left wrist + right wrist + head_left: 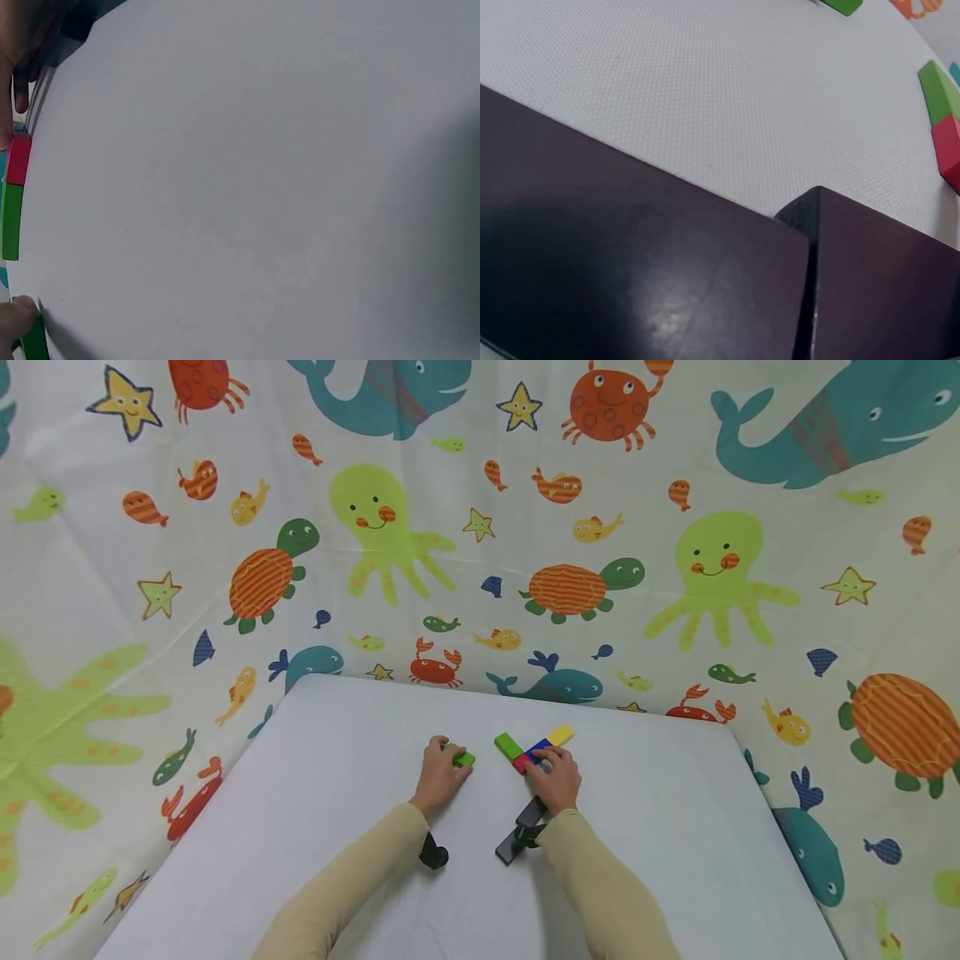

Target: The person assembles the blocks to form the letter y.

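- Sleeved forearms enter from the bottom of the head view, each with a dark wrist-mounted fitting, and reach forward over the white table (315, 827).
- Left hand (441, 772): knuckles up, fingers curled over a small green block (462, 758) that rests on the table; the far end of the block shows past the fingertips. The left wrist view confirms a fingertip against a green piece at its lower left corner.
- Right hand (557, 781): palm down, fingertips on the near end of a flat row of blocks. Whether the fingers pinch or merely press cannot be told; they appear only lightly bent.
- Block row: a green bar (508, 745), a red block (520, 763), a blue block (538, 748) and a yellow block (560, 735) lie touching, forming a shallow V just ahead of the right hand.
- Green block and row lie near each other, with bare table between them.
- Risk, judged: the row is loose and unsupported; a sideways nudge from the right fingertips would likely push the pieces out of line.
- Risk, judged: the left-hand hold covers most of the small block, so alignment against the row would be hard to see.
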Demonstrator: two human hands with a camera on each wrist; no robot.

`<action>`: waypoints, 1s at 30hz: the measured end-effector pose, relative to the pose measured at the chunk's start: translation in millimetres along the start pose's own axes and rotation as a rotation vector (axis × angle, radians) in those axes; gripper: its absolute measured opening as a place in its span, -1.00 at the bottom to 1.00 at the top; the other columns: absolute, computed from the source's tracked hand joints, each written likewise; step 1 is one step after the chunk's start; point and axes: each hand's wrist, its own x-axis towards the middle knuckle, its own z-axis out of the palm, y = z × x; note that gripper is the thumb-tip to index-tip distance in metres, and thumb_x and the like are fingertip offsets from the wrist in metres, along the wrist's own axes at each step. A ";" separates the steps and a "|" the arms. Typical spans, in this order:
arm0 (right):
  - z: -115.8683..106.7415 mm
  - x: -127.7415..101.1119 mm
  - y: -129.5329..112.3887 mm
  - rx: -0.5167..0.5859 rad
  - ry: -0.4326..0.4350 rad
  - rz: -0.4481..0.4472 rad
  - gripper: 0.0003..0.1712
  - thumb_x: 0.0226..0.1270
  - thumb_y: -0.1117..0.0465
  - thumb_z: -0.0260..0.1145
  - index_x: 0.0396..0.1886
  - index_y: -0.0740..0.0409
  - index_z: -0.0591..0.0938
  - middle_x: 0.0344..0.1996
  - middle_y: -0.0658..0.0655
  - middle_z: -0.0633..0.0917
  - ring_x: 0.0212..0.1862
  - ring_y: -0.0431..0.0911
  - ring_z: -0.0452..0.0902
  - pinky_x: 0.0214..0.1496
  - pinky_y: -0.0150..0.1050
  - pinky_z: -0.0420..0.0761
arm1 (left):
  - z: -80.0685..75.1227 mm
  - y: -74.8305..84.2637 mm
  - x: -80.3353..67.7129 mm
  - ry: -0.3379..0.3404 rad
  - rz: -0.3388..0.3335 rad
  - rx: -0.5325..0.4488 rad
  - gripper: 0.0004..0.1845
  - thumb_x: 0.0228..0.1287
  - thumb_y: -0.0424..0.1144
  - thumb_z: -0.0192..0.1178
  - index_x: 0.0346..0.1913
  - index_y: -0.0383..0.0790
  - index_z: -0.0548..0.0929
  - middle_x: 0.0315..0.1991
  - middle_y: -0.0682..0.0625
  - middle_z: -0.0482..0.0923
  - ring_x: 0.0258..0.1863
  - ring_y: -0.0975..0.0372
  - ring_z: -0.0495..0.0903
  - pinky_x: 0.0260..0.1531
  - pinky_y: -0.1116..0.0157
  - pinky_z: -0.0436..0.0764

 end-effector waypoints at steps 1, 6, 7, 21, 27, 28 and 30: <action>-0.1 0.0 0.2 0.000 0.002 -0.002 -0.61 0.21 0.02 0.42 -0.04 0.13 0.73 0.19 0.28 0.48 0.22 0.22 0.31 0.30 0.22 0.16 | 0.3 1.2 0.7 -0.005 -0.012 0.004 -0.61 0.10 -0.34 0.43 -0.01 -0.43 0.67 0.13 -0.37 0.32 0.11 -0.16 0.38 0.09 -0.01 0.46; 1.1 0.7 2.4 -0.009 0.025 -0.002 -0.61 0.20 0.01 0.43 -0.05 0.12 0.73 0.17 0.27 0.49 0.21 0.22 0.32 0.30 0.22 0.17 | 2.6 1.2 7.2 -0.037 -0.032 0.000 -0.62 0.10 -0.39 0.42 0.01 -0.42 0.68 0.11 -0.33 0.39 0.09 -0.11 0.43 0.09 0.05 0.50; 1.7 0.9 2.7 -0.013 0.029 -0.001 -0.61 0.19 0.01 0.43 -0.06 0.12 0.73 0.17 0.26 0.50 0.21 0.22 0.33 0.29 0.21 0.17 | 2.9 1.1 8.4 -0.041 -0.033 0.000 -0.63 0.10 -0.39 0.42 0.00 -0.42 0.68 0.11 -0.32 0.40 0.09 -0.11 0.44 0.09 0.06 0.50; 7.8 -0.1 1.0 -0.032 0.061 -0.014 -0.67 0.17 0.03 0.45 -0.13 0.09 0.75 0.12 0.21 0.54 0.18 0.20 0.36 0.28 0.20 0.19 | 8.8 7.1 14.1 -0.021 -0.011 -0.006 -0.64 0.11 -0.37 0.42 -0.02 -0.43 0.67 0.12 -0.31 0.48 0.11 -0.15 0.44 0.07 0.01 0.49; 9.0 1.4 2.5 -0.040 0.080 -0.034 -0.68 0.17 0.03 0.45 -0.14 0.10 0.75 0.11 0.21 0.55 0.18 0.20 0.38 0.27 0.21 0.21 | 13.4 10.0 25.8 -0.031 -0.011 -0.014 -0.64 0.11 -0.36 0.42 -0.01 -0.42 0.68 0.13 -0.30 0.50 0.15 -0.13 0.47 0.12 0.01 0.48; 8.8 1.3 2.4 -0.043 0.081 -0.034 -0.68 0.17 0.03 0.45 -0.14 0.10 0.75 0.11 0.22 0.55 0.18 0.20 0.38 0.27 0.21 0.21 | 14.4 10.2 27.7 -0.034 -0.013 -0.019 -0.64 0.11 -0.36 0.42 -0.01 -0.42 0.68 0.14 -0.30 0.51 0.15 -0.13 0.47 0.13 0.01 0.47; 8.2 0.9 2.5 -0.046 0.083 -0.030 -0.67 0.16 0.04 0.45 -0.14 0.11 0.75 0.11 0.23 0.55 0.18 0.21 0.38 0.27 0.23 0.21 | 16.8 10.1 31.5 -0.044 -0.012 -0.015 -0.64 0.12 -0.35 0.41 -0.01 -0.42 0.68 0.14 -0.30 0.51 0.15 -0.13 0.48 0.14 0.01 0.46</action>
